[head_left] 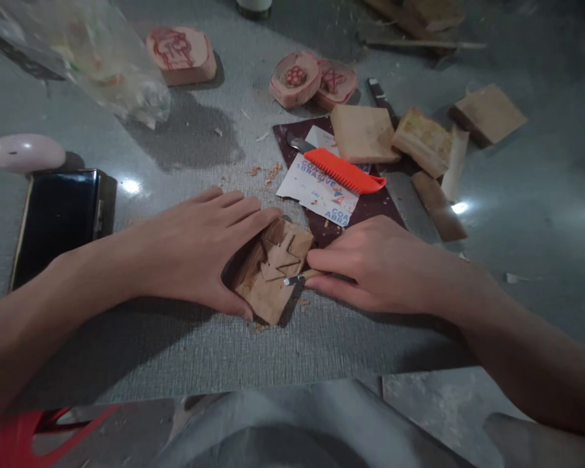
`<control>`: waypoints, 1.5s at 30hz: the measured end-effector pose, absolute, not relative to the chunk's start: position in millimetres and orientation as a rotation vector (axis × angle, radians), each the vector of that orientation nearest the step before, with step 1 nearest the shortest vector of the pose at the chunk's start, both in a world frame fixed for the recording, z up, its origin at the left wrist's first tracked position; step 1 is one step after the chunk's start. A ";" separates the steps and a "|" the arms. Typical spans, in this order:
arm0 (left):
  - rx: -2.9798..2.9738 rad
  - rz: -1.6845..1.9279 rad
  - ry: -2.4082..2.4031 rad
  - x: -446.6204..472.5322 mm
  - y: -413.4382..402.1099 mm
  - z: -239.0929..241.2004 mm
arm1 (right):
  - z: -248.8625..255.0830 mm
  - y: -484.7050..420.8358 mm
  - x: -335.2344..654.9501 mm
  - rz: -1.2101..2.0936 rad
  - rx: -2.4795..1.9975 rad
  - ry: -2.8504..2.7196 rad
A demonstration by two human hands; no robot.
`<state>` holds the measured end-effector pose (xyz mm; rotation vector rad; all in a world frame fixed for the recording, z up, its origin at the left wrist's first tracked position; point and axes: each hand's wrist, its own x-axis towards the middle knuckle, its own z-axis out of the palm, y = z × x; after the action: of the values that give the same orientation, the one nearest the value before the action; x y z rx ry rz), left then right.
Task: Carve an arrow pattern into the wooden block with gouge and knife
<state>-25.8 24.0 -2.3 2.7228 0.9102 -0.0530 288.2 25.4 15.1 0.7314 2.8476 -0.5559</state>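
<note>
A small wooden block point(275, 270) with dark grooves carved into its face lies near the table's front edge. My left hand point(199, 244) grips its left side, the thumb at the lower corner and the fingers along the upper edge. In my right hand point(365, 263) is a thin carving chisel point(299, 278), pinched between thumb and fingers, its metal tip over the block's lower right part. Most of the chisel's handle is hidden by the hand. Wood shavings point(273, 174) are scattered around the block.
Beyond my hands lie an orange cutter knife point(344, 170), sandpaper point(316, 201) and wood blocks point(363, 133). Carved pink-edged stamps point(295, 79) stand at the back. A black case point(56, 218), pink oval object point(26, 153) and plastic bag point(102, 58) occupy the left.
</note>
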 end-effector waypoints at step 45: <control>2.683 -0.081 0.936 -23.7 23.8 0.8 | 14.1 25.6 287.8 -0.495 0.717 2.880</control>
<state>-23.7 23.8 0.8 2.6829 0.9357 -0.0809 287.8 25.6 14.1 0.7170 2.8802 -0.4951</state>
